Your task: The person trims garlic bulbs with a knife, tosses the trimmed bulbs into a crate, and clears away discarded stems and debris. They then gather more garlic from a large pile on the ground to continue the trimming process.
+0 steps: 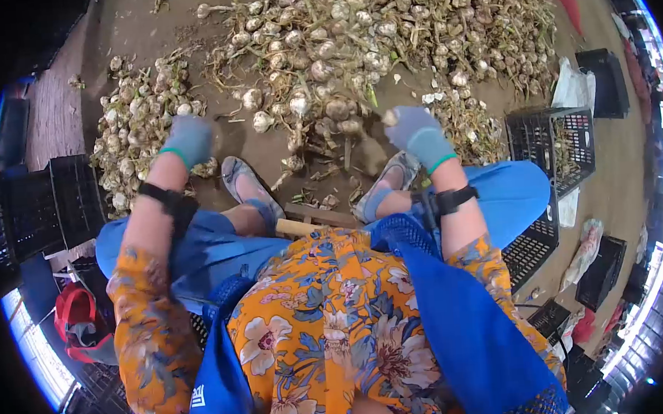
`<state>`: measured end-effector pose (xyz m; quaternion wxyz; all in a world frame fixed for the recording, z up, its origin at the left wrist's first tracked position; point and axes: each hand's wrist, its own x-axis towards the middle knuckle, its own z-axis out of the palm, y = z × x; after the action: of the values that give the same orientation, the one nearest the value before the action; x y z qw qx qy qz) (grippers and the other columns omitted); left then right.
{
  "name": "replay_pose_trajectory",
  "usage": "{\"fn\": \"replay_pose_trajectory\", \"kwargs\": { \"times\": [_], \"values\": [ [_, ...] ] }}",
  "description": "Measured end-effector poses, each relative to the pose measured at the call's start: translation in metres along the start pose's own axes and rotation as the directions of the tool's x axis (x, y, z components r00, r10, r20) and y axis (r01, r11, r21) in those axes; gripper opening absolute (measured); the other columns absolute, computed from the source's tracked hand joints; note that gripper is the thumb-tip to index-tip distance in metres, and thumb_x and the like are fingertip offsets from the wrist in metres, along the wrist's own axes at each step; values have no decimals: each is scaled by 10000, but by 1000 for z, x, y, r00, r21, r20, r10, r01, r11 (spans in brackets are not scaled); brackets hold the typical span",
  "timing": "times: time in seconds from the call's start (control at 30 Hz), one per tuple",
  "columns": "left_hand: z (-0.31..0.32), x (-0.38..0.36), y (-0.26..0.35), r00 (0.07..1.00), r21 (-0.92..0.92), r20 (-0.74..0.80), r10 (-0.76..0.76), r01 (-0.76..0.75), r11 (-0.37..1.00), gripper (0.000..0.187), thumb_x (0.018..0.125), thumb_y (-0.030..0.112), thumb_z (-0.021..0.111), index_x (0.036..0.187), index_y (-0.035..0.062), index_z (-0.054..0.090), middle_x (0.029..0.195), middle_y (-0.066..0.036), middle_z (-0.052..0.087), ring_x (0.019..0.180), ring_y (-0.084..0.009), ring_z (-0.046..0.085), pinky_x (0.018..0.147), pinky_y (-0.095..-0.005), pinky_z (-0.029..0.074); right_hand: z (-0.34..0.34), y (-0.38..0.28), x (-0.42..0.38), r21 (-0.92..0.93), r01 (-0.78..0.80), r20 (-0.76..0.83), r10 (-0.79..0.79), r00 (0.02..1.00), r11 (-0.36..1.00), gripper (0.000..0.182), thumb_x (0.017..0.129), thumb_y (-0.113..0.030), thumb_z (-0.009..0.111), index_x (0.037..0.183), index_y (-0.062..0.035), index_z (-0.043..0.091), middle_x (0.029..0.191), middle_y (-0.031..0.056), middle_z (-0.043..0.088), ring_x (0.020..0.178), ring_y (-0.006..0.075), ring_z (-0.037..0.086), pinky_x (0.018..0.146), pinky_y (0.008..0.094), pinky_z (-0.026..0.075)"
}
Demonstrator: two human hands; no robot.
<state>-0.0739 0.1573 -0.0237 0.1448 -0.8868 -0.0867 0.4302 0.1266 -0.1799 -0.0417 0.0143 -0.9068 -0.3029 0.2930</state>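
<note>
My left hand (189,138), in a grey glove with a green cuff, is smeared by motion. It hovers beside the left heap of garlic bulbs (139,105), its fingers not distinct. My right hand (416,130), gloved alike, is closed, knuckles toward the middle. A small pale spot shows at its fingertips; I cannot tell what it holds. Just below those fingers is a blurred brownish shape (375,156). Between my hands and beyond them spreads the main pile of garlic (322,71), stalks still on. Another group of bulbs (467,126) lies right of my right hand.
Black plastic crates stand at my right (552,144) and left (32,214). My shoes (251,188) rest on the brown floor among loose stalks. A red and grey bag (80,317) sits at the lower left. White sacks (573,90) lie near the right crates.
</note>
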Motion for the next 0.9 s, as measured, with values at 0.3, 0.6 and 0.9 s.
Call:
{"fn": "replay_pose_trajectory", "kwargs": {
  "times": [0.3, 0.6, 0.9],
  "values": [
    [43, 143, 116, 948, -431, -243, -205, 84, 898, 423, 764, 270, 705, 1135, 96, 599, 1201, -146, 511, 1106, -342, 545, 866, -441, 497, 18, -36, 8, 63, 60, 139, -68, 988, 996, 332, 783, -340, 596, 981, -79, 646, 1009, 163, 666, 949, 356, 629, 834, 443, 501],
    [72, 119, 105, 934, -710, -348, 77, -317, 629, 259, 892, 277, 559, 1003, 60, 646, 800, -140, 655, 801, -310, 636, 752, -375, 489, 33, -48, 20, 156, 180, 65, -192, 979, 971, 337, 779, -358, 599, 987, -96, 635, 1010, 142, 670, 958, 331, 631, 830, 420, 499],
    [-11, -6, 136, 804, -809, -582, -124, -556, 188, 369, 893, 329, 590, 1104, 26, 577, 969, -222, 614, 884, -357, 587, 794, -399, 460, 57, -31, 50, 93, 191, 65, -197, 978, 977, 359, 804, -390, 570, 988, -89, 639, 949, 151, 670, 904, 347, 641, 806, 423, 509]
  ]
}}
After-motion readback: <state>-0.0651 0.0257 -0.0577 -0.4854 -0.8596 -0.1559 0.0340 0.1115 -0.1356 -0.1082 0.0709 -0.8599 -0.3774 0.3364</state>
